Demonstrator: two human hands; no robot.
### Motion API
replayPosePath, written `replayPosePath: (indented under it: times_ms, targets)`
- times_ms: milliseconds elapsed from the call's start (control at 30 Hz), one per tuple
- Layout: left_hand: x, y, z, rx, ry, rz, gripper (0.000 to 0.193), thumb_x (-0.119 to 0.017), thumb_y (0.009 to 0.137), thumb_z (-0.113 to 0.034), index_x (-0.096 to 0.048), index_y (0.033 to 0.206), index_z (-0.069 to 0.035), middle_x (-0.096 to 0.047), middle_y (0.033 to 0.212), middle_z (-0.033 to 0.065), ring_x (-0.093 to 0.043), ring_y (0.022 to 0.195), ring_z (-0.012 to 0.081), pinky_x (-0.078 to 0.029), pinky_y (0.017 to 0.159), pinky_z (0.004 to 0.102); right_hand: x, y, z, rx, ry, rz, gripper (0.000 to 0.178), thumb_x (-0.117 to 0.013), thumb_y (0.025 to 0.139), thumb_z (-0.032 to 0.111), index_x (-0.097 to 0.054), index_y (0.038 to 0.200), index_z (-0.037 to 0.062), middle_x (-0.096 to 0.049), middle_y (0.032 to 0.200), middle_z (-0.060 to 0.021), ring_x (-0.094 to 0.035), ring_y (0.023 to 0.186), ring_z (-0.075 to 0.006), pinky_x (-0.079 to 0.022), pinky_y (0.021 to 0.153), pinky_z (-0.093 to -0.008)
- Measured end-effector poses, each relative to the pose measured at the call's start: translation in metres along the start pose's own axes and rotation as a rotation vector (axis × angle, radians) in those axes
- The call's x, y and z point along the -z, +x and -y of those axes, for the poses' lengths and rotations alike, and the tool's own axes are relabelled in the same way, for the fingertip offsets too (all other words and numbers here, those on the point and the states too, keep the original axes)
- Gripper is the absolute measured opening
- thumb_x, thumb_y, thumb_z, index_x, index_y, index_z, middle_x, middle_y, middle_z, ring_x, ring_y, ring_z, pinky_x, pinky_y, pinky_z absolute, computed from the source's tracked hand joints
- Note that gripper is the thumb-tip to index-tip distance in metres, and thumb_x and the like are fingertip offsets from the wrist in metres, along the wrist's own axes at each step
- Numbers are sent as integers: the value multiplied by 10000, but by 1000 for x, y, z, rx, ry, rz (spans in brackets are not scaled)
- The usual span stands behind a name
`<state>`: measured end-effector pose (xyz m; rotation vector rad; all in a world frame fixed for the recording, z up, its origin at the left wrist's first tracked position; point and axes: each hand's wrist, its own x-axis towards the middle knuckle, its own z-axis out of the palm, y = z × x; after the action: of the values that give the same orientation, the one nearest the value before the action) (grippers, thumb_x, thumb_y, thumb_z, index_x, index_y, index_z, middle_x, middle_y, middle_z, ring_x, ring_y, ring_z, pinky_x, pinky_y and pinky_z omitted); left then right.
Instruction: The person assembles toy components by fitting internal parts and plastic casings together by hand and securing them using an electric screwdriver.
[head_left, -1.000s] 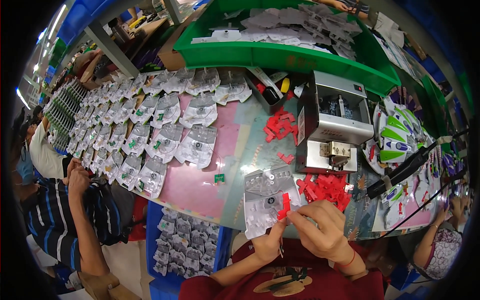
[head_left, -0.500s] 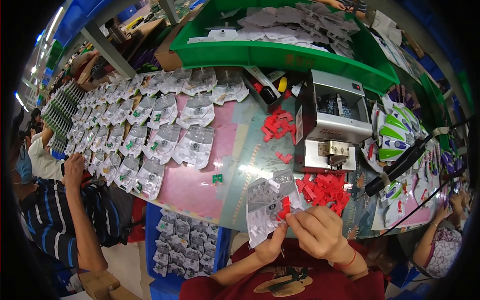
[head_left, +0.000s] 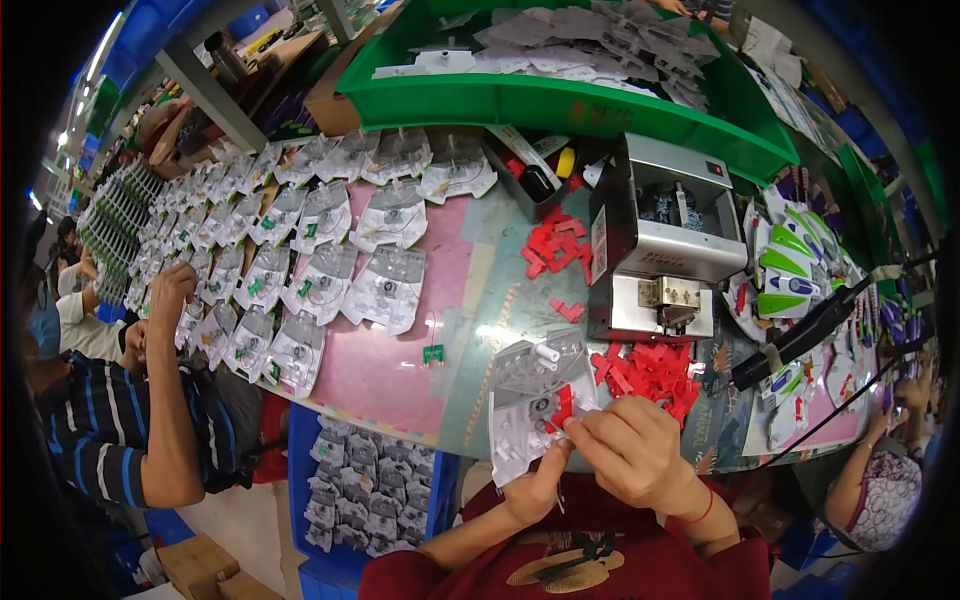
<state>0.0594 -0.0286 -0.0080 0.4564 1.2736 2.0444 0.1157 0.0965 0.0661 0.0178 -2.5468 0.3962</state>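
Note:
My left hand grips the lower edge of a white plastic housing, its moulded inside facing up with a pale post standing in it. A small red plastic piece lies against the inside of this housing. My right hand is closed, thumb and fingertips pinched at the lower end of the red piece. Both hands are close together at the table's near edge. Just beyond my right hand is a heap of similar red pieces.
A metal screw-feeder machine stands ahead right, with a black-handled tool beside it. Rows of white housings fill the left. A green bin of parts is behind. A co-worker's arm reaches in at left. A blue crate sits below.
The housing has shifted slightly left, and the red piece sits a little higher against it, with my right fingertips still at its end. The co-worker's hand at left has moved up and right.

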Motion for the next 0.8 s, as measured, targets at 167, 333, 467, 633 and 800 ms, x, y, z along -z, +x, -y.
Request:
replayPosePath:
  times_ms: [167, 333, 467, 633, 800]
  targets:
    - [9, -5, 5, 136, 14, -35, 260, -487, 777, 62, -479, 1034, 24, -547, 933, 75, -528, 810, 138, -439, 687, 243, -4, 4, 5, -36, 0, 39, 229, -559, 579, 86, -582, 777, -26, -483, 683, -38, -470, 597, -164, -362, 470, -256]
    - [18, 1, 14, -116, -26, -124, 226, -514, 776, 39, -494, 1001, 33, -553, 909, 81, -529, 793, 146, -434, 664, 247, -11, 3, 16, -60, -3, 108, 315, -565, 522, 58, -601, 826, -14, -507, 715, -45, -481, 587, -194, -399, 480, -285]
    - [34, 7, 7, -244, 219, -215, 251, -569, 731, -4, -507, 970, 42, -564, 845, 75, -541, 713, 143, -442, 622, 259, -31, -1, 19, -72, 95, 118, 263, -578, 561, 61, -595, 816, 1, -479, 703, -34, -494, 620, -178, -409, 491, -264]
    - [55, 5, -9, -93, 205, -341, 282, -588, 676, -27, -510, 937, 43, -563, 799, 71, -548, 701, 142, -446, 614, 262, -36, 4, 12, -94, 263, 194, 301, -574, 582, 53, -577, 882, 34, -495, 731, -43, -522, 659, -165, -428, 488, -258]
    - [73, 3, -21, 166, 76, -238, 313, -575, 618, -38, -512, 915, 37, -562, 798, 66, -544, 674, 130, -440, 613, 260, -34, 32, -35, -131, -153, 281, 165, -561, 627, 56, -562, 791, 42, -520, 749, -75, -520, 688, -220, -433, 554, -285]
